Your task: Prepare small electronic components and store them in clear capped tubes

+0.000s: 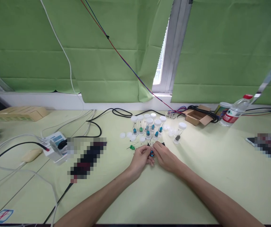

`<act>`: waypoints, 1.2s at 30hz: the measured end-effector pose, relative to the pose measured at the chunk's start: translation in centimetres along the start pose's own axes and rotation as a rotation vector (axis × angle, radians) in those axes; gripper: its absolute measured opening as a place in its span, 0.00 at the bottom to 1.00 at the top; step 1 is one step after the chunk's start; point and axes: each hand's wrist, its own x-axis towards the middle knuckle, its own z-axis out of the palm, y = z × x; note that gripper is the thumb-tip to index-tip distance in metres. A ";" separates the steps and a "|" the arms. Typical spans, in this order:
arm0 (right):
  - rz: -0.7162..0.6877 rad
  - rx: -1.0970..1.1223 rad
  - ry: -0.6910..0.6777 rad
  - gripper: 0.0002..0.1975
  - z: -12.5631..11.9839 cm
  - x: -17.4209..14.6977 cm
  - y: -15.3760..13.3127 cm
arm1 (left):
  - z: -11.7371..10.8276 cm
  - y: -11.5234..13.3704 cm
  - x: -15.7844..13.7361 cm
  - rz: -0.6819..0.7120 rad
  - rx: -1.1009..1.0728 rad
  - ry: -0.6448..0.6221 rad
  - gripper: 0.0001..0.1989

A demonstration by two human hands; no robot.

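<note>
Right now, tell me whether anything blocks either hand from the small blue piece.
Nothing visible does. The small blue piece is directly between the left hand and the right hand; exact contact is too small to make out. The white-capped vials stand beyond the hands, not in between.

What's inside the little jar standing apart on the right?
A small dark piece sits low inside the clear jar; it's too small to tell what it is. The white lid covers the top, so its underside can't be seen.
</note>
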 end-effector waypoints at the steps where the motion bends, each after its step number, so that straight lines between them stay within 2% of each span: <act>1: 0.009 0.014 0.012 0.12 0.0 0.0 0.0 | 0.1 0.1 0.0 -0.005 -0.004 0.003 0.15; 7: 0.027 0.113 0.118 0.11 0.2 0.0 0.3 | 0.1 0.2 -0.1 -0.015 -0.026 0.010 0.16; 12: 0.024 0.198 0.260 0.01 -0.4 -0.1 0.2 | 0.1 0.3 -0.1 -0.001 -0.041 0.003 0.15; 17: -0.029 0.301 0.281 0.08 -0.4 -0.3 0.1 | 0.2 0.3 -0.1 0.009 -0.072 0.030 0.13; 25: -0.021 0.372 0.384 0.07 0.2 -0.5 0.5 | 0.1 0.2 0.1 0.014 -0.095 0.043 0.14; 32: 0.077 0.298 0.448 0.08 -0.1 -0.6 0.0 | 0.2 0.5 -0.1 -0.008 -0.066 0.008 0.14; 36: 0.152 0.401 0.449 0.08 -0.2 -0.4 -0.5 | 0.4 0.4 -0.5 -0.043 -0.047 -0.071 0.15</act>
